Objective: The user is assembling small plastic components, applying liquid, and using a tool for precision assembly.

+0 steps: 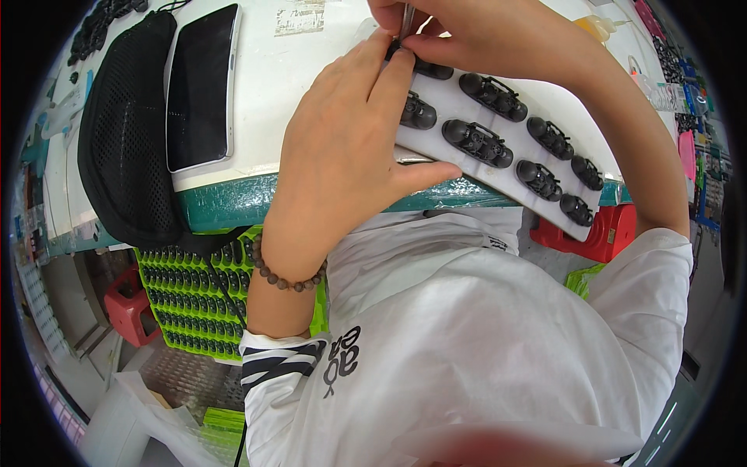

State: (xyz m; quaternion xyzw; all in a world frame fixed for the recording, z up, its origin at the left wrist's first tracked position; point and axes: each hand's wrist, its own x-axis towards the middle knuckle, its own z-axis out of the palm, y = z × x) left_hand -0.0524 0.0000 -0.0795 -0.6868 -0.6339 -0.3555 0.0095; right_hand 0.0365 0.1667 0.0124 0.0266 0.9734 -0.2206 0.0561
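Nearest, the person's white shirt (498, 342) fills the lower middle, its sleeve on the left banded with dark stripes. Beyond that cuff, a brown beaded bracelet (289, 282) circles the left wrist. The left hand (342, 132) lies palm down, thumb spread well away from the fingers; their tips reach a black piece at the upper left end of a white board (520, 187), but whether they clasp it or only press on it I cannot tell. Just beside those tips, the right hand (459, 31) pinches a thin metal tool (407, 20) between thumb and fingers, holding it roughly upright; its lower end is hidden among the fingers. The board slants down to the right, its lower corner jutting past the green edge (233, 204) of the white table (263, 86), and more rounded black pieces (477, 143) sit along it in two rows. Left of the hands, a dark-screened phone (202, 89) lies beside a black mesh pouch (128, 128) that overhangs the edge. Farther along the tabletop, at the upper right, is a yellowish bottle (595, 28). Below the table are a lime-green tray (320, 313) carrying rows of dark pieces and a red stool (124, 311).
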